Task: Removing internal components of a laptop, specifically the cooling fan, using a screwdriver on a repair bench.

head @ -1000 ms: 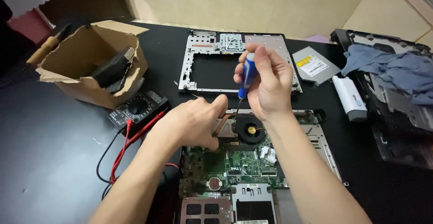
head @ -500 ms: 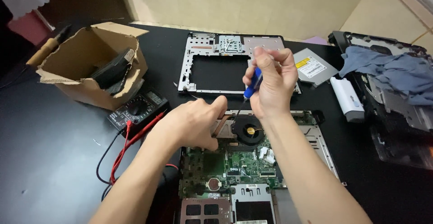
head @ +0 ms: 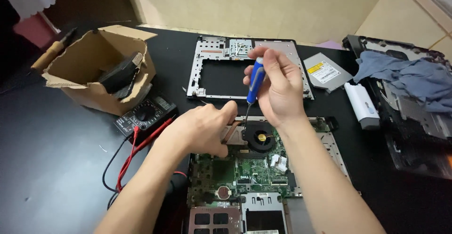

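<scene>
My right hand [head: 278, 85] grips a blue-handled screwdriver [head: 254, 81] upright, its thin shaft pointing down at the edge of the black cooling fan [head: 259, 137] on an opened laptop's green motherboard [head: 245, 170]. My left hand [head: 205, 128] rests on the copper heat pipe just left of the fan, thumb stretched toward the screwdriver tip. The exact spot where the tip touches is too small to make out.
A bare laptop frame [head: 202, 81] lies behind the board. At left stand a cardboard box [head: 89, 69] of parts and a multimeter [head: 146, 116] with red and black leads. At right lie an optical drive [head: 325, 71], a white block [head: 361, 104] and a blue cloth [head: 405, 76].
My right hand has turned and shifted the screwdriver slightly, its handle now more upright with the fingers re-gripped. The left hand has stayed on the heat pipe.
</scene>
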